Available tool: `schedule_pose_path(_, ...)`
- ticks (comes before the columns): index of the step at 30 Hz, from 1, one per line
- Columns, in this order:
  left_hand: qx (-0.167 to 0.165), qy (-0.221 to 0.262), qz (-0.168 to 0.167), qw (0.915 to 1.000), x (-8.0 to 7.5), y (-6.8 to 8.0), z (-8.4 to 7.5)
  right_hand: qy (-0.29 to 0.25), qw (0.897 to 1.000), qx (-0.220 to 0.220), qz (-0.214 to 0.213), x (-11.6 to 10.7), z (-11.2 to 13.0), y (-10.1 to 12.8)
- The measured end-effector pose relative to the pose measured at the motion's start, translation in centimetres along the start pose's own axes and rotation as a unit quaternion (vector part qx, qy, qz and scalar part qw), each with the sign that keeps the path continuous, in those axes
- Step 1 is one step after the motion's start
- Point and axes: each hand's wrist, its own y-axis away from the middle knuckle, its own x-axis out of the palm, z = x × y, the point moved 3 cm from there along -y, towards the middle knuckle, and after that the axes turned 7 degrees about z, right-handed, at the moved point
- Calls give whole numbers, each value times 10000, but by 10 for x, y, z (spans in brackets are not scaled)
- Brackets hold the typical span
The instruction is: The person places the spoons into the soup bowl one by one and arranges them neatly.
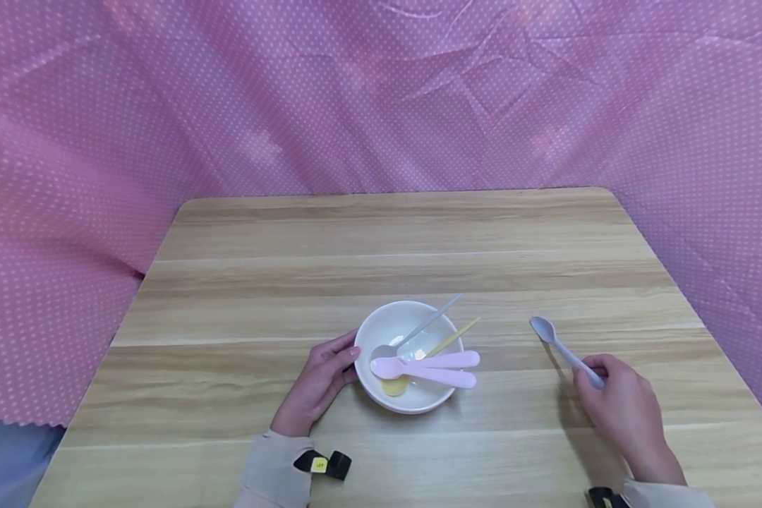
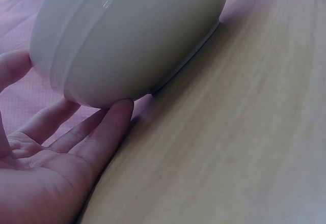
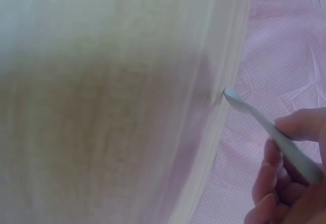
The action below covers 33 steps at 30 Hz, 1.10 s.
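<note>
On the wooden table (image 1: pixel 241 282) our left hand (image 1: pixel 317 384) rests with straight fingers against the white bowl (image 1: pixel 381 321), which holds four spoons (image 1: pixel 428 367). Well to its right, our right hand (image 1: pixel 625 409) pinches a grey spoon (image 1: pixel 561 346) by the handle.

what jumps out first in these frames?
The white bowl near the front middle of the wooden table, with two pink spoons, a grey one and a yellow one lying in it, handles pointing right. The left hand touches the bowl's left side with straight fingers, while the right hand holds a grey-blue spoon by its handle over the table to the right. Pink dotted cloth surrounds the table.
</note>
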Motion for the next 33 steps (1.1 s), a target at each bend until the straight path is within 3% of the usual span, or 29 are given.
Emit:
schedule_pose_path(18,4,-4,5,10000,0,-1,1,-343,9941,-46,-1033,-5,6,0)
schedule_pose_path(27,-4,-13,12,10000,1,-1,1,-524,9916,47,-1181,-5,9,0)
schedule_pose_path(33,-5,-34,-9,10000,0,-1,1,-789,9910,237,-1056,-5,13,1)
